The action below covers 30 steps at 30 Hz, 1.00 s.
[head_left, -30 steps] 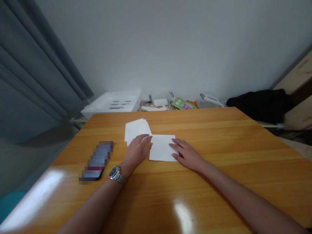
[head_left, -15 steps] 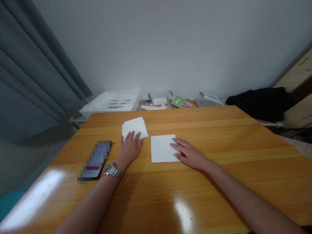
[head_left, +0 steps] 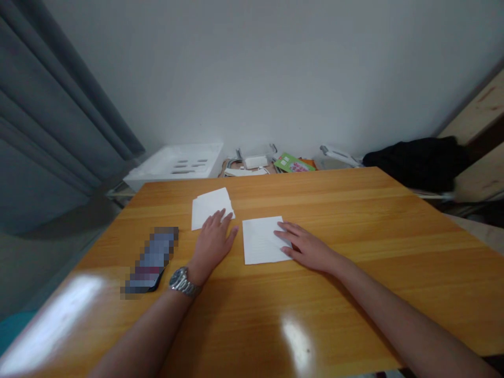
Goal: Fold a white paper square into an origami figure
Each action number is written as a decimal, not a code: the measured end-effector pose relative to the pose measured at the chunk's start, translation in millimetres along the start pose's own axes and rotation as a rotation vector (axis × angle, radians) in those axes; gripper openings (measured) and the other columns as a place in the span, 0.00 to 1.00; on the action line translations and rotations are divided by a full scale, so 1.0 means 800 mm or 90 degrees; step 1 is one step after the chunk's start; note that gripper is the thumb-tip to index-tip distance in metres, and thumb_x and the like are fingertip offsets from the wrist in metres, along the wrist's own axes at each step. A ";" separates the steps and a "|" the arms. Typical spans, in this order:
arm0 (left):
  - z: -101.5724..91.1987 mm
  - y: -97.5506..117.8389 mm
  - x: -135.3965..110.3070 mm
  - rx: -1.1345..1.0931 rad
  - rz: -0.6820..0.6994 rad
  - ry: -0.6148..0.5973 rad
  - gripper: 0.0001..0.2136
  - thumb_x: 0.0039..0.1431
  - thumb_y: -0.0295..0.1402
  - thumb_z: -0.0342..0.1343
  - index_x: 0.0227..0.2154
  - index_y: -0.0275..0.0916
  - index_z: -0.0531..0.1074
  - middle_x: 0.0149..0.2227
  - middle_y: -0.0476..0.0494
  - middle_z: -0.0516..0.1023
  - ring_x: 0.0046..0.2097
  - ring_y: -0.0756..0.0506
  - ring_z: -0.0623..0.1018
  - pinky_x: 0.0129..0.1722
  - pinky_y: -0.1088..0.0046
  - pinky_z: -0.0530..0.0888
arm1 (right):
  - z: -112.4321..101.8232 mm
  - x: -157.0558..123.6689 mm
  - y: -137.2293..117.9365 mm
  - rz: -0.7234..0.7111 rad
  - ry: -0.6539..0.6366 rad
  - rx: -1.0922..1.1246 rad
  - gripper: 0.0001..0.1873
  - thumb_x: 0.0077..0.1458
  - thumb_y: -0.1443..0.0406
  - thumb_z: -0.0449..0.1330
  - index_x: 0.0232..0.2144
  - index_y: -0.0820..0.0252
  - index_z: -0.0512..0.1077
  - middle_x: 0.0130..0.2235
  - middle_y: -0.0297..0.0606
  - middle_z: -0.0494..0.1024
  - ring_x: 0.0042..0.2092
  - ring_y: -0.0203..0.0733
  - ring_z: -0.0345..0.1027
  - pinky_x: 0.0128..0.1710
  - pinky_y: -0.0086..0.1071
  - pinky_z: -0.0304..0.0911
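Note:
Two lots of white paper lie flat on the wooden table (head_left: 334,315). The left one, a small stack of paper sheets (head_left: 208,205), sits at an angle with its edges slightly offset. My left hand (head_left: 214,239), with a metal watch (head_left: 184,282) on the wrist, is open over its lower right corner, fingertips at the paper. To the right is a squarish sheet of lined paper (head_left: 260,241); whether more sheets lie under it I cannot tell. My right hand (head_left: 305,247) rests open on its right edge, fingers spread.
A phone (head_left: 151,260) with a blurred-out screen lies left of my left arm. Behind the table's far edge are a white plastic tray (head_left: 212,157), a green booklet (head_left: 291,163) and a black cloth (head_left: 413,163). A grey curtain (head_left: 59,94) hangs at the left.
My left hand has slid a little to the right across the left paper stack, uncovering more of it. My right hand stays on the lined sheet. The whole view has shifted slightly.

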<state>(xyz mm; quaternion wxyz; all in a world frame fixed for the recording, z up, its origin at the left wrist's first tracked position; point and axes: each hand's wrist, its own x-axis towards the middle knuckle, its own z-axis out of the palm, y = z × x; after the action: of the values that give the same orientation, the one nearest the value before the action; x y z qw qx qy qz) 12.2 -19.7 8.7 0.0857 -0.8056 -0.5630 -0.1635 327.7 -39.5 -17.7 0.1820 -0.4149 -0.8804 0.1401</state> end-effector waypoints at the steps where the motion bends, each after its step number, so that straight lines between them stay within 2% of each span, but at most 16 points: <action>1: -0.003 0.011 -0.001 -0.022 0.020 -0.011 0.22 0.71 0.41 0.45 0.60 0.33 0.68 0.65 0.31 0.66 0.67 0.36 0.65 0.67 0.54 0.62 | 0.000 0.000 0.000 -0.001 0.000 -0.002 0.27 0.67 0.56 0.54 0.64 0.58 0.65 0.69 0.50 0.59 0.69 0.53 0.53 0.67 0.51 0.53; 6: -0.007 0.063 -0.015 -0.093 0.098 -0.052 0.23 0.72 0.42 0.45 0.63 0.35 0.64 0.65 0.33 0.66 0.65 0.37 0.67 0.66 0.55 0.65 | -0.004 -0.001 -0.007 -0.001 -0.002 -0.026 0.26 0.67 0.57 0.54 0.64 0.59 0.66 0.69 0.51 0.60 0.69 0.54 0.54 0.67 0.51 0.53; 9: 0.002 0.077 -0.022 -0.092 0.120 -0.064 0.25 0.72 0.42 0.44 0.66 0.33 0.59 0.67 0.32 0.63 0.68 0.37 0.64 0.67 0.55 0.62 | -0.007 -0.002 -0.012 0.000 -0.013 -0.052 0.26 0.67 0.57 0.55 0.63 0.61 0.67 0.68 0.53 0.61 0.68 0.54 0.55 0.67 0.51 0.53; 14: 0.021 0.074 -0.027 -0.074 0.123 -0.072 0.30 0.71 0.45 0.45 0.67 0.29 0.55 0.69 0.28 0.59 0.70 0.35 0.60 0.69 0.53 0.59 | -0.009 -0.003 -0.017 -0.001 -0.007 -0.074 0.25 0.66 0.56 0.55 0.61 0.61 0.69 0.66 0.52 0.65 0.67 0.55 0.57 0.66 0.50 0.55; 18: 0.025 0.073 -0.029 -0.064 0.124 -0.067 0.31 0.70 0.46 0.45 0.68 0.31 0.55 0.70 0.29 0.57 0.70 0.34 0.58 0.69 0.50 0.57 | -0.007 0.005 -0.026 0.030 0.047 -0.080 0.24 0.67 0.54 0.53 0.58 0.59 0.72 0.65 0.50 0.67 0.66 0.55 0.58 0.66 0.51 0.56; 21: 0.021 0.076 -0.030 -0.054 0.113 -0.059 0.30 0.70 0.46 0.46 0.68 0.33 0.57 0.69 0.30 0.58 0.70 0.32 0.58 0.68 0.46 0.56 | 0.001 0.016 -0.037 0.029 0.067 -0.088 0.28 0.69 0.54 0.50 0.65 0.61 0.64 0.68 0.51 0.62 0.69 0.55 0.53 0.68 0.53 0.51; 24: 0.017 0.080 -0.029 -0.047 0.109 -0.067 0.28 0.70 0.42 0.45 0.67 0.34 0.58 0.69 0.30 0.58 0.70 0.32 0.58 0.68 0.45 0.55 | 0.012 0.024 -0.045 0.019 0.049 -0.095 0.33 0.69 0.52 0.47 0.69 0.64 0.56 0.70 0.52 0.56 0.72 0.53 0.45 0.70 0.53 0.46; 30: 0.015 0.085 -0.023 -0.041 0.094 -0.075 0.23 0.70 0.35 0.42 0.65 0.34 0.62 0.67 0.30 0.63 0.67 0.32 0.63 0.67 0.42 0.55 | 0.030 0.028 -0.045 0.010 0.000 -0.118 0.37 0.70 0.51 0.45 0.70 0.71 0.50 0.72 0.54 0.47 0.73 0.52 0.38 0.71 0.51 0.41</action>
<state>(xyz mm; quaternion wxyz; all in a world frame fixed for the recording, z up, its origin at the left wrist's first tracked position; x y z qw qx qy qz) 72.2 -56.4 -6.1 0.0381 -0.8556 -0.5003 -0.1274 279.6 -46.8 -20.4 0.1416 -0.4368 -0.8863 0.0597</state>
